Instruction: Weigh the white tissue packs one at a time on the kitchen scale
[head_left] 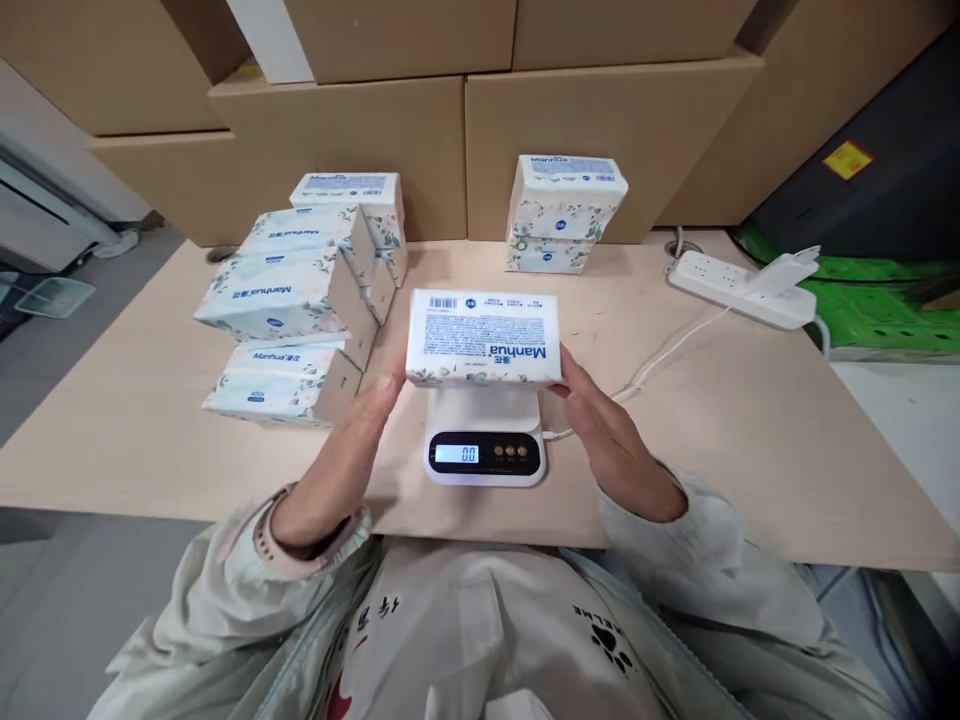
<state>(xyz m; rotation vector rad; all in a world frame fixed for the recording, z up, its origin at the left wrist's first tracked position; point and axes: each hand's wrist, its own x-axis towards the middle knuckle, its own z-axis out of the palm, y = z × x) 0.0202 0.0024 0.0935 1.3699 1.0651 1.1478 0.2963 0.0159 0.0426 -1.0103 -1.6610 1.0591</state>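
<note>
Okay — my left hand (369,410) and right hand (598,415) gripped a boxy, film-wrapped tissue pack (484,338) by its ends — smooth white scale (484,410) sat below.

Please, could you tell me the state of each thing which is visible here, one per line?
Manhua tissue pack in hands: held over the scale, print upside down
Left hand: against pack's left end
Right hand: against pack's right end
Digital scale: on
Scale display: lit, reading 0.0
White cable: joined to scale's right side
Tissue packs at left: stacked
Tissue packs at right: two, stacked
</note>
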